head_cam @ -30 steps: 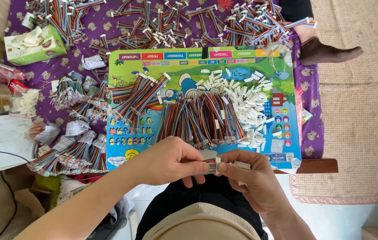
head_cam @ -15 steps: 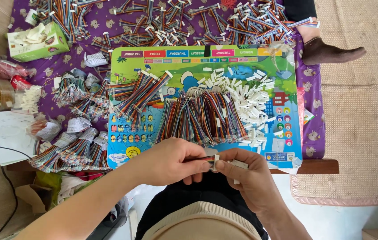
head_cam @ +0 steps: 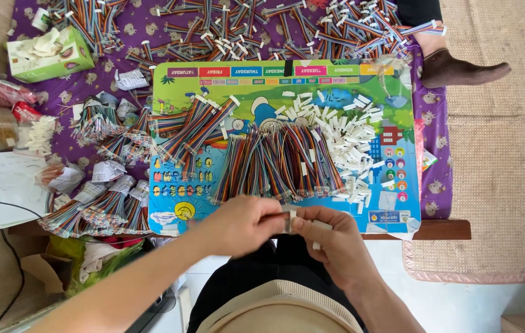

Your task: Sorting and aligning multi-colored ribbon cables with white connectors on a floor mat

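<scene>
I see both hands' fingers (head_cam: 302,223) pinching one small white connector (head_cam: 291,220) between them, just below the ribbon-cable bundle (head_cam: 278,163)

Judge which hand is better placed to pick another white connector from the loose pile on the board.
Probably the right hand: it sits nearer the pile of white connectors, which lies toward the board's right side. The left hand is nearer the rainbow wire bundles. Both currently pinch a small white piece.

A green tissue box (head_cam: 51,54) (top left) sits beside a colourful rectangular chart (head_cam: 225,92).
</scene>
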